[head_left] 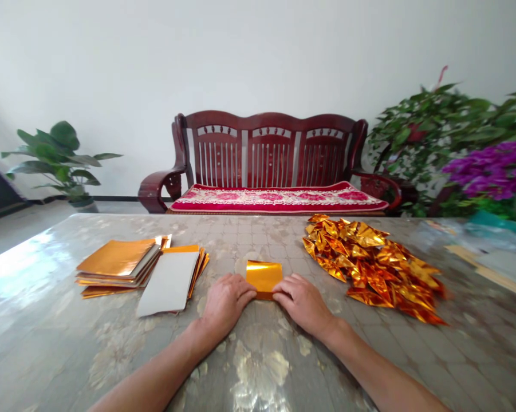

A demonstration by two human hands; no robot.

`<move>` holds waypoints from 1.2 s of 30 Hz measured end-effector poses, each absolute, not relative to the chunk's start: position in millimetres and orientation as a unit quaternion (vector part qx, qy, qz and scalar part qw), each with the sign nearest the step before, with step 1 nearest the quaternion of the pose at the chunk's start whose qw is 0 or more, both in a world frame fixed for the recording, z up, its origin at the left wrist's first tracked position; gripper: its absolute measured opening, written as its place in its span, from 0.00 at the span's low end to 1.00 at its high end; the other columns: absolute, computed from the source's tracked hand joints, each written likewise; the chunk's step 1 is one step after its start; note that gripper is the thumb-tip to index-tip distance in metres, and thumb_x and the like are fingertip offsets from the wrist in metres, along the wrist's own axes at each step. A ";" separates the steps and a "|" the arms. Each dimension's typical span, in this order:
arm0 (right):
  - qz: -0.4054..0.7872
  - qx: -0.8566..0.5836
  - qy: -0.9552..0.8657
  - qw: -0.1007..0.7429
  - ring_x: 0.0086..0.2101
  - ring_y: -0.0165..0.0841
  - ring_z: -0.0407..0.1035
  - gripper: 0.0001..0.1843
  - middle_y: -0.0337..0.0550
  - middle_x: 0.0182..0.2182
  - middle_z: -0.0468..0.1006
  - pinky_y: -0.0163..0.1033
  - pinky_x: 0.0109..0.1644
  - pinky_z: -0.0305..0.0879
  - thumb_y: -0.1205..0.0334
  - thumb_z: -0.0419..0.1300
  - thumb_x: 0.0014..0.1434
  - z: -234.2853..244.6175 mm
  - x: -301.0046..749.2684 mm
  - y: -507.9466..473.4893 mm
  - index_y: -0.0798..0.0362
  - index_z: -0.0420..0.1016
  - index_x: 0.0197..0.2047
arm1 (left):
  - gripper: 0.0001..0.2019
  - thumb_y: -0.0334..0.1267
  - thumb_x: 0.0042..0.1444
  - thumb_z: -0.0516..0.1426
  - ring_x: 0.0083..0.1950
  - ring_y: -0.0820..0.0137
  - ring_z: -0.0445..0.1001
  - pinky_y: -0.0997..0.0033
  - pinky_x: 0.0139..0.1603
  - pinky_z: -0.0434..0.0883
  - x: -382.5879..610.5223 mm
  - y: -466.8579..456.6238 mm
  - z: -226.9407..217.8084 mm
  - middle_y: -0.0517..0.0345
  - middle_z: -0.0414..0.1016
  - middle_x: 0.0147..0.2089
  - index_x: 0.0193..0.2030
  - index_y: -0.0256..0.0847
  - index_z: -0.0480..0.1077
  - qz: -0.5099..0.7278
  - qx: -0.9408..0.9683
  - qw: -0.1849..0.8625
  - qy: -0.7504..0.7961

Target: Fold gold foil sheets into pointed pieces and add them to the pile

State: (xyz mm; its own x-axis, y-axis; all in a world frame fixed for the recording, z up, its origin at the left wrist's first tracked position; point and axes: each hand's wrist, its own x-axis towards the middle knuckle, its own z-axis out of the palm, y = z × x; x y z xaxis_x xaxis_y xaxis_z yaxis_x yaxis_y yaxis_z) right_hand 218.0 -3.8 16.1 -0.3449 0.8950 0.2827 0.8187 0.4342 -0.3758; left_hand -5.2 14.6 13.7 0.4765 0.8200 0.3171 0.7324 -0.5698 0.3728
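Both forearms reach in over the table point(47, 320); the left hand point(225, 303) and right hand point(303, 303) pinch the near corners of a folded gold foil sheet point(263, 277) lying between them. It looks light, thin, slick and quick to crease, best held by its edges. Stacks point(124, 263) lie left, a folded pile point(369, 266) right, with open room between
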 end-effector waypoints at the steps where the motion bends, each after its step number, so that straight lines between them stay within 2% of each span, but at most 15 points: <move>1: 0.088 -0.525 -0.815 0.227 0.38 0.33 0.68 0.06 0.37 0.34 0.80 0.37 0.42 0.60 0.62 0.61 0.64 16.5 217.6 -3.5 0.48 0.79 0.36 | 0.11 0.41 0.64 0.56 0.41 0.68 0.73 0.70 0.44 0.64 -5.2 15.2 13.1 0.60 0.79 0.36 0.36 0.46 0.79 0.243 0.846 0.103 0.464; 5: 0.102 -0.527 -0.812 0.228 0.38 0.33 0.68 0.10 0.37 0.34 0.80 0.36 0.41 0.59 0.61 0.57 0.66 15.5 216.9 -1.9 0.48 0.79 0.35 | 0.10 0.41 0.63 0.57 0.40 0.68 0.74 0.71 0.42 0.63 -4.9 16.7 11.7 0.60 0.79 0.35 0.34 0.44 0.79 0.240 0.821 0.126 0.502; 9: 0.116 -0.538 -0.799 0.241 0.37 0.33 0.68 0.11 0.36 0.33 0.81 0.36 0.41 0.59 0.61 0.57 0.65 12.2 217.0 0.5 0.48 0.78 0.33 | 0.11 0.41 0.62 0.57 0.39 0.68 0.73 0.73 0.38 0.60 -4.4 17.1 15.6 0.60 0.80 0.34 0.30 0.44 0.78 0.213 0.812 0.139 0.525; 12: 0.124 -0.551 -0.788 0.246 0.37 0.33 0.69 0.09 0.35 0.33 0.81 0.36 0.41 0.58 0.61 0.58 0.64 9.6 216.9 2.3 0.47 0.79 0.33 | 0.13 0.42 0.60 0.57 0.35 0.71 0.73 0.74 0.32 0.57 -4.1 17.7 20.3 0.61 0.78 0.30 0.27 0.43 0.77 0.184 0.799 0.169 0.547; 16: 0.127 -0.560 -0.782 0.242 0.38 0.33 0.69 0.10 0.35 0.35 0.82 0.36 0.41 0.58 0.60 0.57 0.65 7.8 216.3 3.8 0.46 0.79 0.35 | 0.12 0.44 0.59 0.57 0.30 0.73 0.71 0.74 0.28 0.53 -2.8 19.0 24.6 0.63 0.77 0.28 0.28 0.43 0.76 0.163 0.766 0.207 0.587; 28: 0.101 -0.571 -0.789 0.203 0.39 0.33 0.70 0.11 0.38 0.36 0.81 0.36 0.42 0.58 0.60 0.55 0.66 11.9 211.7 7.4 0.47 0.79 0.38 | 0.07 0.38 0.57 0.57 0.35 0.70 0.74 0.73 0.32 0.57 -0.7 21.2 25.6 0.61 0.80 0.33 0.34 0.46 0.78 0.177 0.773 0.202 0.575; 36: 0.104 -0.566 -0.794 0.198 0.41 0.33 0.70 0.10 0.38 0.38 0.82 0.37 0.43 0.59 0.61 0.56 0.65 14.6 209.9 7.7 0.47 0.79 0.38 | 0.07 0.39 0.57 0.59 0.35 0.68 0.74 0.72 0.34 0.59 -0.2 21.2 26.7 0.61 0.78 0.30 0.40 0.45 0.77 0.169 0.785 0.175 0.569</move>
State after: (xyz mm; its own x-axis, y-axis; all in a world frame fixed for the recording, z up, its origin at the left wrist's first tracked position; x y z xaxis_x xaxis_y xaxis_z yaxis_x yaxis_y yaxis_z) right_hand 209.9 7.7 14.6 -0.2816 0.9393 0.1960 0.8566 0.3381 -0.3897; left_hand -0.2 21.2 26.7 0.2948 0.9533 0.0663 0.8351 -0.2907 0.4670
